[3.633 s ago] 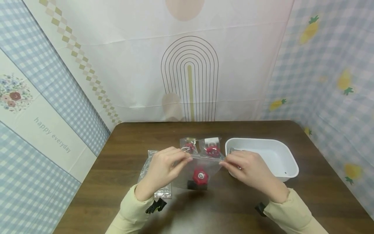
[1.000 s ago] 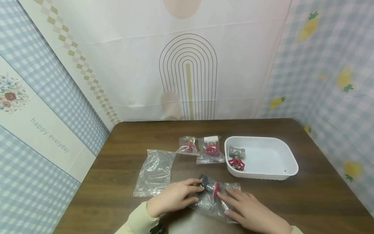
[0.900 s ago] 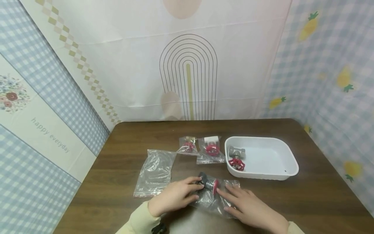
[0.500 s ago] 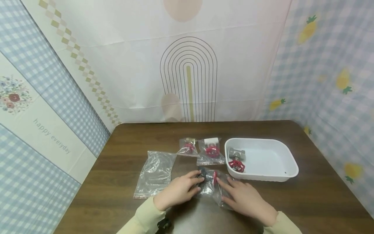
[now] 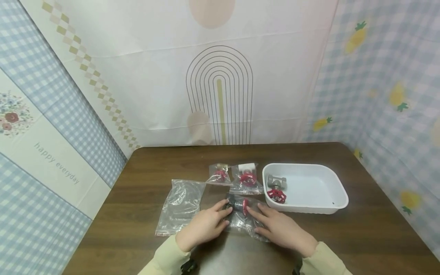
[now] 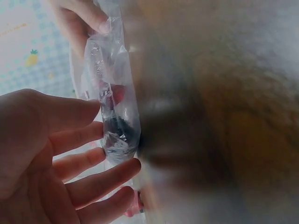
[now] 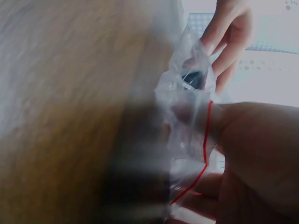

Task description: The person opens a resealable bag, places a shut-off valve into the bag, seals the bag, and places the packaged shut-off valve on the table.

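A clear zip bag (image 5: 242, 225) lies on the table with a valve inside that has a black body and a red handwheel (image 5: 245, 206). My left hand (image 5: 206, 225) touches the bag at the black end, its fingers spread and gently bent, as the left wrist view also shows. On the other side my right hand (image 5: 282, 229) rests its extended fingers on the bag near the handwheel. In the right wrist view the bag's red seal line (image 7: 206, 149) runs across beside that hand. Plastic glare blurs the valve's details in both wrist views.
Behind the hands lie two more bagged red-wheel valves, one brass (image 5: 220, 174) and one white (image 5: 247, 177). An empty-looking clear bag (image 5: 182, 204) is at left. A white bin (image 5: 306, 209) at right holds a grey metal valve with a red wheel (image 5: 276, 196).
Earlier both hands held the bag up by its top edge. It then came down onto the table, and within the last second both hands slid it away from me toward the other bagged valves.
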Tool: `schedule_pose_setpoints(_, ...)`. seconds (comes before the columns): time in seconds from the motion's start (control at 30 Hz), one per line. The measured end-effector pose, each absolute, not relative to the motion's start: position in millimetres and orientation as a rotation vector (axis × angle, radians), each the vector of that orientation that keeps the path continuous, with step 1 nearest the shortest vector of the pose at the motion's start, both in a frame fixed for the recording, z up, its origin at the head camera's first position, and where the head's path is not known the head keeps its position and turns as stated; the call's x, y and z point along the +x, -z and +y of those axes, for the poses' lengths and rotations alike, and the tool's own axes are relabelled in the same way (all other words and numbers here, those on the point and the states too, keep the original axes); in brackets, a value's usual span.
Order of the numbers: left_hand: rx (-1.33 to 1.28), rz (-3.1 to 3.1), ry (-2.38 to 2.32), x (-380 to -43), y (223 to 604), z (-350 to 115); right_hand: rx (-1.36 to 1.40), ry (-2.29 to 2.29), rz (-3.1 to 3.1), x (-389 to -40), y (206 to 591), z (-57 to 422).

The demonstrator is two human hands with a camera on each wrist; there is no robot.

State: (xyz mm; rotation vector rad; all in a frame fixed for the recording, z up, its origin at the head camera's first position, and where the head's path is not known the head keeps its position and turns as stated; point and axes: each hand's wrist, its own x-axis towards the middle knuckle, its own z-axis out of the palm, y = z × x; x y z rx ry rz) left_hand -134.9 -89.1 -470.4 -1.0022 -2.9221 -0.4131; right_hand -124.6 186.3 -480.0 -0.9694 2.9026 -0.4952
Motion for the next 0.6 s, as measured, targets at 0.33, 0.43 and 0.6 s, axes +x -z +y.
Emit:
schedule_pose_setpoints(0.33,-1.096,-2.931,0.366,-130.8,465.9,-103.1,-0.961,0.54,2.852,-129.5,490.8,188.5)
schedule_pose_setpoints(0.43,-1.174,-2.969,0.413,-131.2,463.1,-115.4,-0.968,0.552,2.852,-130.8,494.2,190.3)
schedule_pose_setpoints(0.6,-1.132,-3.039,0.541,-130.8,457.7,-146.4,-0.982,0.586,2.831,-131.6,495.1,195.3)
